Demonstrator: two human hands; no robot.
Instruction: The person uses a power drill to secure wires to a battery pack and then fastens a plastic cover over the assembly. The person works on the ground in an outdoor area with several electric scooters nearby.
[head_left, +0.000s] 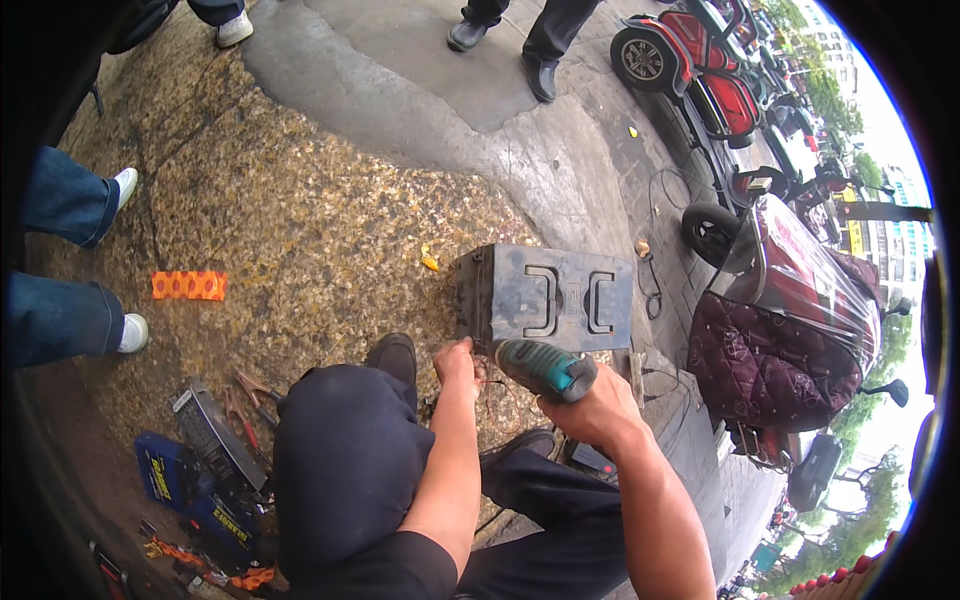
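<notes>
A dark grey battery box (507, 290) with two folding handles on its top stands on the ground in front of me. My right hand (603, 408) is wrapped round a teal and black cordless drill (540, 368), whose front end points at the near side of the box. The drill's tip is hidden from view. At the near left corner of the box is my left hand (457, 362), its fingers closed; what they hold, if anything, cannot be made out. A thin reddish wire (490, 383) shows between my hands, below the box.
Pliers (240, 418), a grey metal-looking case (215, 440) and blue boxes (165, 470) lie at my left. A patterned orange packet (189, 286) is on the ground. People's feet (133, 333) stand left and ahead. Parked scooters (790, 370) and cables (652, 290) are at the right.
</notes>
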